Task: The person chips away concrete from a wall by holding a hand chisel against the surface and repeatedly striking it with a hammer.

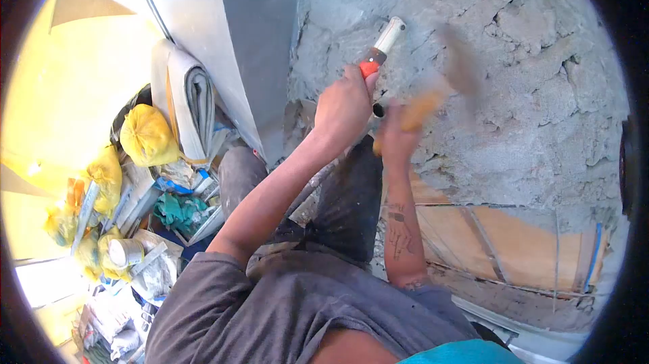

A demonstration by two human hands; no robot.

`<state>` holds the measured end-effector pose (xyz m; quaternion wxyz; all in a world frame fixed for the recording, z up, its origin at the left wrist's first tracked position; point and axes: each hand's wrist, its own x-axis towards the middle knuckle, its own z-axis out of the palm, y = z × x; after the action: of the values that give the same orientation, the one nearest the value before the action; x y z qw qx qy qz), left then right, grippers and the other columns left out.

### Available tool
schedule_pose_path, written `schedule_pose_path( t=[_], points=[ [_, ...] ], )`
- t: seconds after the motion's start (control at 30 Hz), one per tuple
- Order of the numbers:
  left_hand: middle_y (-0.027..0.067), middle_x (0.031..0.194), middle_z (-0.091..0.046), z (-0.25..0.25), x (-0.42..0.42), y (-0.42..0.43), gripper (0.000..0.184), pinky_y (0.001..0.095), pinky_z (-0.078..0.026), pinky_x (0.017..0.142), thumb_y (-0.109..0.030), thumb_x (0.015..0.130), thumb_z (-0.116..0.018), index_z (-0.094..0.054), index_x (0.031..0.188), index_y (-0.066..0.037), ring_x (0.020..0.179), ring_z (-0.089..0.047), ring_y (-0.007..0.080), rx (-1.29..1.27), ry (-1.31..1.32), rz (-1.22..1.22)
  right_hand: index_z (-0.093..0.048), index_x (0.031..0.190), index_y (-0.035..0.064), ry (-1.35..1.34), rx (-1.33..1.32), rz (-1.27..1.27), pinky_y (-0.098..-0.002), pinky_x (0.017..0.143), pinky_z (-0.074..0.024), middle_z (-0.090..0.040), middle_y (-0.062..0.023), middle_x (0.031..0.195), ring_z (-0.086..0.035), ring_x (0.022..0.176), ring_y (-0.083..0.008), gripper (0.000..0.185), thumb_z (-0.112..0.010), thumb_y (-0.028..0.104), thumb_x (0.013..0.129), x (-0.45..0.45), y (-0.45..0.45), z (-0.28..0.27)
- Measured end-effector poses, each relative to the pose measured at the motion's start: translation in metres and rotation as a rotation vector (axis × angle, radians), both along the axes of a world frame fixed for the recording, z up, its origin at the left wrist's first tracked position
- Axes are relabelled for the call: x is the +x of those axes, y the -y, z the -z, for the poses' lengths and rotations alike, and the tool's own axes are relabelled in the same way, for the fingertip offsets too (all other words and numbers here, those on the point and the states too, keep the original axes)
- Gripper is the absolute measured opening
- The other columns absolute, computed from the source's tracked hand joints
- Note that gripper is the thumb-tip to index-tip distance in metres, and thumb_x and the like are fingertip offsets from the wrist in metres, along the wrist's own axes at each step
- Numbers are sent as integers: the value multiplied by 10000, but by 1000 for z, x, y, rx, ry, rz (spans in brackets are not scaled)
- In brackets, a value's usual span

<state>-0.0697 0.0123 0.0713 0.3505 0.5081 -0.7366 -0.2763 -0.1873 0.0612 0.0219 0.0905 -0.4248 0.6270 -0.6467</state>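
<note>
My left hand (343, 110) is closed round a tool (387, 38) with an orange and dark collar and a pale cylindrical end, which points up and right over rough grey cement. Just right of it, my right hand (401, 137) grips a yellow-orange handle (420, 111), smeared by motion. Beyond that handle hangs a blurred brown shape, perhaps the tool's head (461, 66). Between the hands shows a small dark round opening (378, 111). The uneven, cracked cement surface (514, 114) spreads behind both tools.
Yellow bags (147, 135), a folded grey sheet (196, 104), a green cloth (179, 212), a white bucket (126, 253) and metal strips lie at the left. A grey panel (260, 46) stands near the cement. Tan boards (520, 242) border its lower right.
</note>
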Motion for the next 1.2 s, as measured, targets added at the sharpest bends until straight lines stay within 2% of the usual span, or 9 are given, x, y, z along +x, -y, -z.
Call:
schedule_pose_path(
  t=[0.13,0.33,0.43,0.57,0.77,0.9,0.97,1.03,1.2],
  points=[
    [279,722,-626,0,-6,-3,401,557,-479,617,-364,1012,-420,-457,970,33,676,-617,475,-5,-27,-13,-534,678,101,270,450,9,-304,416,-363,-453,18,494,-426,420,-95,358,-678,348,893,-2,-46,-54],
    [286,731,-626,-3,-8,-4,396,568,-470,623,-358,1012,-426,-457,962,34,682,-610,489,38,-39,-21,-493,659,137,251,-536,-423,-276,537,-394,-521,-25,650,-498,642,-124,312,-606,280,913,-34,-58,-61],
    [287,732,-625,-5,-8,-6,397,571,-468,627,-361,1014,-417,-459,971,32,685,-608,492,41,-60,-12,-503,658,111,-328,-53,-225,-301,495,-386,-514,-18,583,-493,548,-126,344,-616,304,919,-39,-21,-5],
    [289,734,-626,-5,-11,-7,398,573,-468,632,-362,1016,-410,-460,984,31,689,-609,493,65,-30,-46,-505,652,95,231,302,-124,-283,424,-334,-465,35,492,-437,421,-89,373,-651,312,918,-4,-46,-54],
    [278,729,-629,-7,-12,-6,411,548,-496,630,-348,1019,-404,-463,952,53,708,-632,462,66,26,-32,-493,671,79,260,-468,-371,-275,460,-365,-528,-28,630,-501,557,-57,318,-614,209,934,-21,-54,-56],
    [289,741,-627,-4,-10,-4,412,568,-479,635,-364,1015,-411,-468,954,39,705,-620,484,40,-26,-49,-490,659,77,-223,67,441,-305,454,-375,-502,-23,594,-504,532,-80,327,-623,206,928,17,-7,-13],
    [301,754,-624,-1,-10,-6,428,583,-466,653,-384,1012,-413,-475,963,36,719,-613,499,43,-48,-52,-546,730,68,397,480,-240,-250,436,-367,-492,3,556,-457,464,-79,282,-644,264,907,-10,-35,-21],
    [306,771,-622,4,-11,-4,410,566,-464,667,-365,1004,-445,-480,963,41,757,-612,500,36,-94,-63,-544,656,70,320,473,-114,-283,433,-352,-465,5,504,-471,450,-94,347,-679,280,898,-5,-53,-42],
    [313,793,-616,13,10,-2,360,544,-452,693,-314,993,-478,-476,984,46,807,-604,503,37,-244,135,-478,695,90,261,-169,-167,-265,438,-319,-449,16,556,-399,471,-83,310,-617,232,933,-12,-83,-89]
  ],
)
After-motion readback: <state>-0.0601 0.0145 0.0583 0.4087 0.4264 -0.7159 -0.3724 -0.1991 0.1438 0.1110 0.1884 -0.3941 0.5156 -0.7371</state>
